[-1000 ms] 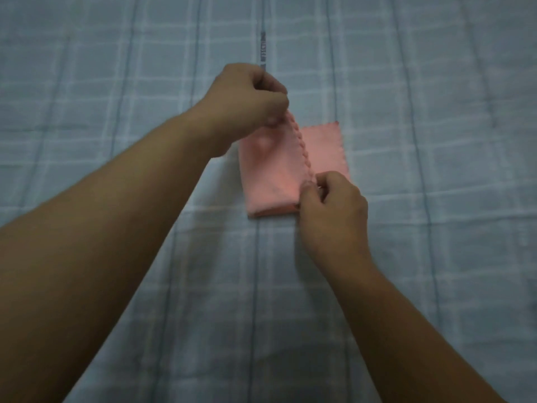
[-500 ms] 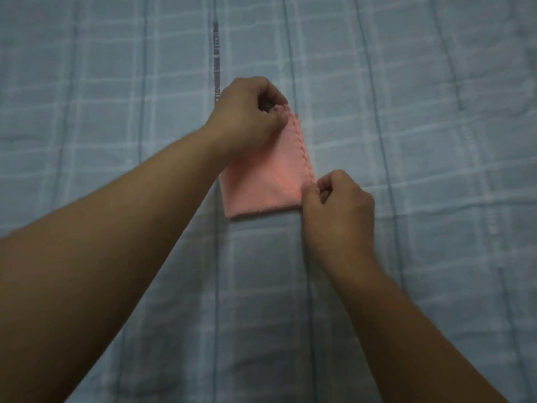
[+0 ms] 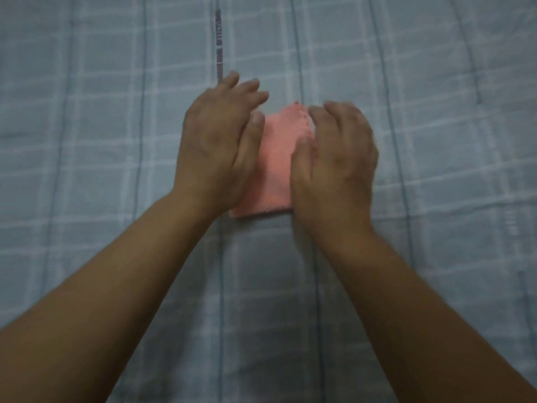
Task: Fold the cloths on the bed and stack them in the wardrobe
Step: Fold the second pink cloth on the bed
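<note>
We see a dim, bluish picture with flat, even light and no glare. Both hands [image 3: 276, 146] are smeared by motion blur, fingertips worst. The bed [image 3: 436, 257] cover looks soft and grainy, and its plaid lines bow slightly toward the edges

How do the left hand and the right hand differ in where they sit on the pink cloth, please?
The left hand covers the pink cloth along its left side and reaches past its far edge; the right hand covers the right side, fingertips beside the far corner. The left fingers lie straighter; the right fingers curl. Both are open, palms down, on the checked bedsheet.
</note>
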The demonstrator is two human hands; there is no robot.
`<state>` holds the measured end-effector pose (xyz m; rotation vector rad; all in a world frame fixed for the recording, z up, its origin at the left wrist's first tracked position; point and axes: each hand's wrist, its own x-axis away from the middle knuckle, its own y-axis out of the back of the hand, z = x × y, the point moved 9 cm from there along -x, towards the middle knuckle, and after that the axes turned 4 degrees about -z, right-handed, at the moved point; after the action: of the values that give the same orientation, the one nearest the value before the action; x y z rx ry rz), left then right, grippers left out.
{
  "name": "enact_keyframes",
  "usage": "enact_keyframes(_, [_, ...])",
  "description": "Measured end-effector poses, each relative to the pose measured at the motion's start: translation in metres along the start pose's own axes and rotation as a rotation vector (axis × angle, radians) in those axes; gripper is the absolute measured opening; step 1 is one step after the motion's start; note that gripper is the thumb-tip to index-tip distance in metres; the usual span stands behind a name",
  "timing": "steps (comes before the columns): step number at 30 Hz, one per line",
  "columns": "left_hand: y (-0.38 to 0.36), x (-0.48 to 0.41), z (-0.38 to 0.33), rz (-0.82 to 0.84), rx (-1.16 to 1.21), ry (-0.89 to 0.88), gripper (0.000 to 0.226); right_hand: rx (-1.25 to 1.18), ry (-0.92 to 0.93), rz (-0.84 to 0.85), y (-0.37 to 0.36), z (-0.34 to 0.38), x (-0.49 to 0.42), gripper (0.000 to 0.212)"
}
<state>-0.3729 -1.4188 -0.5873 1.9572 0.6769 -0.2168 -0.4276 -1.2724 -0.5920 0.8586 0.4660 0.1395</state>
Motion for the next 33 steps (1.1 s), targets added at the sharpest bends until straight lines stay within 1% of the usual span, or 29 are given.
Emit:
enact_keyframes(1, [-0.008,0.008,0.002,0.073,-0.035,0.013,0.046,0.012,0.055,0.043,-0.012,0.008,-0.007,0.044])
enact_keyframes(2, [-0.019,0.015,0.007,0.164,-0.073,0.033,0.053,0.038,0.102,0.133,-0.030,0.015,-0.011,0.048])
enact_keyframes(3, [-0.031,0.021,0.014,0.264,-0.107,0.061,0.060,0.090,0.136,0.260,-0.050,0.016,-0.012,0.052])
enact_keyframes(5, [-0.050,0.034,0.030,0.417,-0.167,0.121,0.069,0.234,0.157,0.488,-0.084,0.003,-0.007,0.059])
enact_keyframes(6, [-0.056,0.037,0.036,0.453,-0.198,0.133,0.071,0.284,0.154,0.535,-0.091,-0.007,-0.004,0.061])
enact_keyframes(7, [-0.060,0.040,0.042,0.472,-0.232,0.134,0.070,0.317,0.147,0.544,-0.094,-0.015,-0.001,0.063])
enact_keyframes(10, [-0.065,0.040,0.053,0.498,-0.327,0.131,0.065,0.377,0.107,0.494,-0.093,-0.028,0.002,0.064])
enact_keyframes(15, [-0.051,0.042,0.074,0.504,-0.355,0.194,0.066,0.410,0.029,0.464,-0.087,-0.034,0.001,0.063])
enact_keyframes(17, [-0.044,0.043,0.082,0.512,-0.362,0.215,0.067,0.432,-0.031,0.435,-0.079,-0.043,-0.002,0.061])
enact_keyframes(19, [-0.033,0.041,0.090,0.478,-0.360,0.272,0.067,0.450,-0.097,0.405,-0.068,-0.053,-0.005,0.059])
enact_keyframes(21, [-0.019,0.038,0.095,0.396,-0.315,0.336,0.067,0.439,-0.124,0.359,-0.059,-0.055,-0.008,0.060])
enact_keyframes(22, [-0.013,0.035,0.091,0.348,-0.284,0.327,0.067,0.416,-0.107,0.317,-0.055,-0.050,-0.009,0.061])
enact_keyframes(24, [-0.010,0.028,0.070,0.301,-0.237,0.205,0.067,0.355,-0.008,0.243,-0.053,-0.027,-0.008,0.061])
enact_keyframes(25, [-0.015,0.027,0.057,0.318,-0.224,0.127,0.068,0.326,0.050,0.242,-0.057,-0.013,-0.006,0.061])
enact_keyframes(27, [-0.034,0.030,0.041,0.402,-0.221,0.027,0.069,0.309,0.137,0.318,-0.071,0.004,0.004,0.061])
enact_keyframes(30, [-0.054,0.042,0.047,0.523,-0.254,0.015,0.070,0.361,0.148,0.446,-0.087,-0.005,0.017,0.062])
enact_keyframes(33, [-0.048,0.046,0.064,0.545,-0.308,0.035,0.067,0.399,0.124,0.470,-0.084,-0.022,0.018,0.064])
